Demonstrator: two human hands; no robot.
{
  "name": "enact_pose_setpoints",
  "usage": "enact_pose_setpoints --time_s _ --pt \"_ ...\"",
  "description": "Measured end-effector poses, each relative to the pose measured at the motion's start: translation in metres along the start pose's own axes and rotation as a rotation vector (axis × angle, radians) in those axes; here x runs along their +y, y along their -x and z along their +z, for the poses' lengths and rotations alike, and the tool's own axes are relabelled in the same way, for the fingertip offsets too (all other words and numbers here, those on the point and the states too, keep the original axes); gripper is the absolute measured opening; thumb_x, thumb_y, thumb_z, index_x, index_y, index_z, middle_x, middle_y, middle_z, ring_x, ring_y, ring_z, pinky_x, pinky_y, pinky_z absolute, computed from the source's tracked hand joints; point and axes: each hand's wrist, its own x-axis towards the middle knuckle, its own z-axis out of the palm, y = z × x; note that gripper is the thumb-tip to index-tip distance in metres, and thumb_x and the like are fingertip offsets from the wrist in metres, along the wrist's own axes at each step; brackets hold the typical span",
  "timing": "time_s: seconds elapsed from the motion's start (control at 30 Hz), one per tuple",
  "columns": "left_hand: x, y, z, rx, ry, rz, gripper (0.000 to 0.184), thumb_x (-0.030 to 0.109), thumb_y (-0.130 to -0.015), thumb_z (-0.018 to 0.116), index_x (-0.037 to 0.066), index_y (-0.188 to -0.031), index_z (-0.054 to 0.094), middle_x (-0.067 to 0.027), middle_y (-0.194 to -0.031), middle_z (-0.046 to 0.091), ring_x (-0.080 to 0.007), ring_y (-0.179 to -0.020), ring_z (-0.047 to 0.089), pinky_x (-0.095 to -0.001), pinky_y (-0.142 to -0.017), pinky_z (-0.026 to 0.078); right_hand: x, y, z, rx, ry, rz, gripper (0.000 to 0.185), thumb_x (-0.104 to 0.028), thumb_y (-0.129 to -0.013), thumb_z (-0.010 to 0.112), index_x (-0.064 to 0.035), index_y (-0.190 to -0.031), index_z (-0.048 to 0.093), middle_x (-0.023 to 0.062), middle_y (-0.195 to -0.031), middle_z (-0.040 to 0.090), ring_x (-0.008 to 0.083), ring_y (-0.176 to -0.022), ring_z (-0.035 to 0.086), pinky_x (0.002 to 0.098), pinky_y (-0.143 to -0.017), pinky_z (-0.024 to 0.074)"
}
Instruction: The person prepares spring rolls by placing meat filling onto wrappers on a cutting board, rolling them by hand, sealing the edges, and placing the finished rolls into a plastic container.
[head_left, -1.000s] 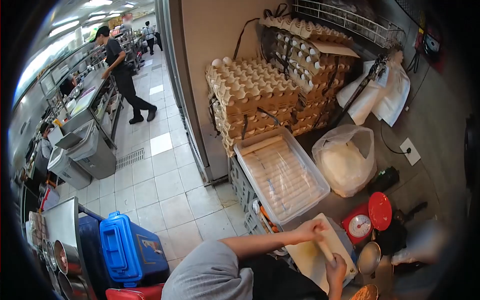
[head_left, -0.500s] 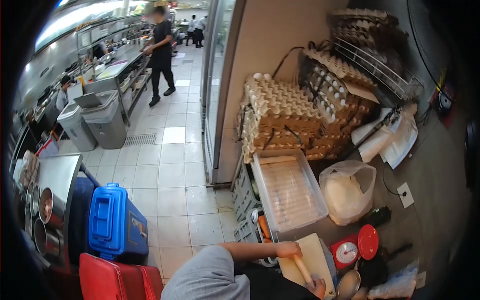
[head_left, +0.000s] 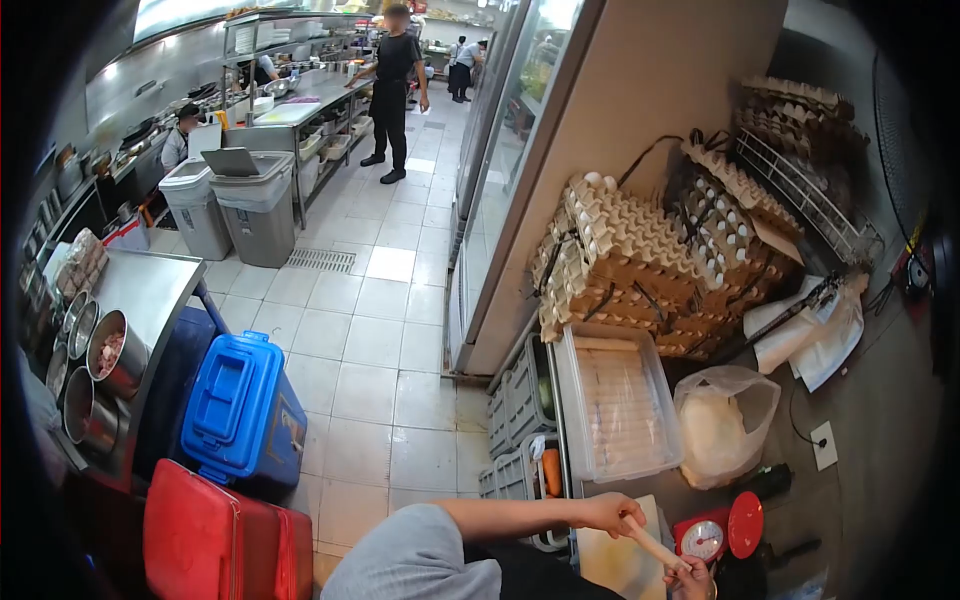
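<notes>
A long, pale, thin roll (head_left: 654, 546) is held between my two hands. My left hand (head_left: 606, 512) is closed around its upper left end, and my right hand (head_left: 690, 577) grips the lower right end. The roll slants over the right part of a pale cutting board (head_left: 605, 562). Just beyond my hands, a clear plastic tub (head_left: 664, 375) holds rows of similar pale rolls. To its right sits a plastic bag (head_left: 725, 425) with something pale and round inside. A red dial scale (head_left: 702, 538) stands close to my right hand.
Stacked egg trays (head_left: 640, 250) rise behind the tub. Grey crates (head_left: 525, 395) with carrots stand below the counter's left side. On the floor are a blue lidded bin (head_left: 240, 400) and a red container (head_left: 195, 535). A person in dark clothes (head_left: 397, 90) stands in the aisle.
My hands have moved the roll rightward across the board, and it appears raised. The camera view has turned left. The person in the aisle has changed stance, with one arm lowered.
</notes>
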Motion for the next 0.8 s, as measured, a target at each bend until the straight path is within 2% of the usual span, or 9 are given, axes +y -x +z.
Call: enact_pose_setpoints --time_s 0.03,0.17,0.27,0.3,0.43,0.53,0.57,0.67,0.8 --pt "0.0 -0.003 -0.005 0.005 -0.066 0.079 0.035 0.012 -0.086 0.068 0.002 -0.119 0.06 -0.0054 -0.094 0.063 -0.0109 -0.074 0.059 -0.0252 -0.067 0.052 0.002 -0.01 -0.003 -0.031 -0.068 -0.023 0.029 -0.005 -0.089 0.062 -0.0029 -0.117 0.055 0.0027 -0.094 0.059 0.0136 -0.078 0.059 0.0239 -0.068 0.0525" --pt "0.024 -0.003 -0.025 0.047 -0.078 0.075 0.04 0.013 -0.09 0.063 0.001 -0.128 0.055 -0.0056 -0.095 0.064 -0.0117 -0.074 0.059 -0.0262 -0.068 0.051 -0.025 -0.038 0.017 -0.067 -0.285 -0.131 0.029 -0.007 -0.088 0.065 -0.0036 -0.115 0.054 0.0055 -0.093 0.06 0.0164 -0.079 0.061 0.0253 -0.064 0.0543" --pt "0.036 0.0 -0.046 0.09 -0.031 0.163 0.038 0.014 -0.09 0.064 0.0 -0.125 0.058 -0.0072 -0.094 0.065 -0.0112 -0.074 0.059 -0.0269 -0.066 0.05 -0.059 -0.062 0.032 -0.247 -0.272 -0.116 0.028 -0.006 -0.088 0.065 -0.0039 -0.114 0.054 0.0061 -0.094 0.06 0.0165 -0.079 0.061 0.0259 -0.064 0.0544" --pt "0.041 0.003 -0.056 0.113 -0.079 0.187 0.037 0.014 -0.09 0.064 0.0 -0.124 0.058 -0.0078 -0.093 0.065 -0.0111 -0.073 0.059 -0.0271 -0.066 0.05 -0.072 -0.066 0.051 -0.11 -0.288 -0.108 0.026 -0.006 -0.089 0.063 -0.0039 -0.113 0.054 0.0068 -0.095 0.06 0.0168 -0.078 0.061 0.0277 -0.067 0.0547" --pt "0.075 0.026 -0.102 0.221 -0.2 0.219 0.035 0.015 -0.088 0.066 0.0 -0.119 0.061 -0.0101 -0.089 0.066 -0.0134 -0.074 0.06 -0.0293 -0.066 0.049 -0.099 -0.117 0.103 -0.036 -0.209 -0.099 0.023 -0.004 -0.091 0.062 -0.0026 -0.112 0.054 0.0068 -0.097 0.059 0.0164 -0.082 0.06 0.0302 -0.076 0.0537" --pt "0.085 0.04 -0.145 0.352 -0.341 0.31 0.035 0.019 -0.087 0.068 0.002 -0.117 0.063 -0.011 -0.088 0.067 -0.0185 -0.076 0.062 -0.0325 -0.069 0.049 -0.101 -0.176 0.131 -0.142 -0.28 -0.192 0.022 -0.005 -0.091 0.061 -0.0022 -0.111 0.054 0.0073 -0.099 0.06 0.0166 -0.086 0.06 0.0321 -0.079 0.0531" --pt "0.088 0.044 -0.16 0.394 -0.417 0.353 0.035 0.02 -0.086 0.068 0.002 -0.116 0.064 -0.0112 -0.088 0.067 -0.0204 -0.077 0.062 -0.0336 -0.07 0.049 -0.106 -0.194 0.137 -0.173 -0.242 -0.134 0.02 -0.005 -0.092 0.06 -0.0023 -0.111 0.053 0.0081 -0.1 0.06 0.0186 -0.089 0.06 0.0333 -0.081 0.0524" --pt "0.106 0.056 -0.202 0.421 -0.438 0.324 0.032 0.022 -0.084 0.07 0.004 -0.109 0.067 -0.0113 -0.089 0.068 -0.0236 -0.08 0.062 -0.036 -0.073 0.048 -0.126 -0.221 0.183 -0.18 -0.306 -0.14 0.019 -0.006 -0.092 0.06 -0.0021 -0.11 0.054 0.01 -0.101 0.06 0.0218 -0.09 0.06 0.0346 -0.081 0.0527" --pt "0.113 0.068 -0.247 0.419 -0.459 0.347 0.024 0.018 -0.082 0.07 0.004 -0.101 0.068 -0.0113 -0.089 0.068 -0.0224 -0.079 0.063 -0.0355 -0.071 0.049 -0.114 -0.271 0.195 -0.248 -0.208 -0.123 0.022 -0.007 -0.092 0.059 -0.0025 -0.112 0.052 0.0118 -0.103 0.06 0.025 -0.094 0.06 0.0385 -0.084 0.0525"
